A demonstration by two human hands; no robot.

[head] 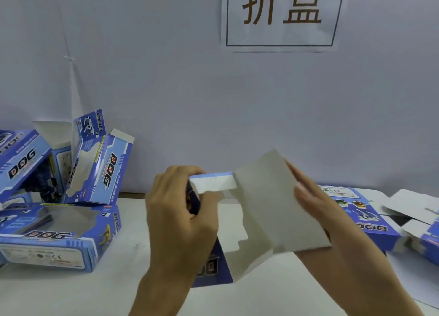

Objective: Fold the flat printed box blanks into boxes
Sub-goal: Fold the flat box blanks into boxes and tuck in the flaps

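Left hand [180, 211] grips the box blank [261, 211] end, right hand [316, 206] lies flat behind its panel — bracing it, I'd say, to square up

Blue "DOG" box blanks, one half-folded in mid-air

The blank [261, 209] is held up over the worktop, white inside facing the camera, window cut-out showing, one panel raised. Folded boxes [59, 235] pile at left, some leaning on the wall. Flat blanks [365, 218] lie printed side up at right.
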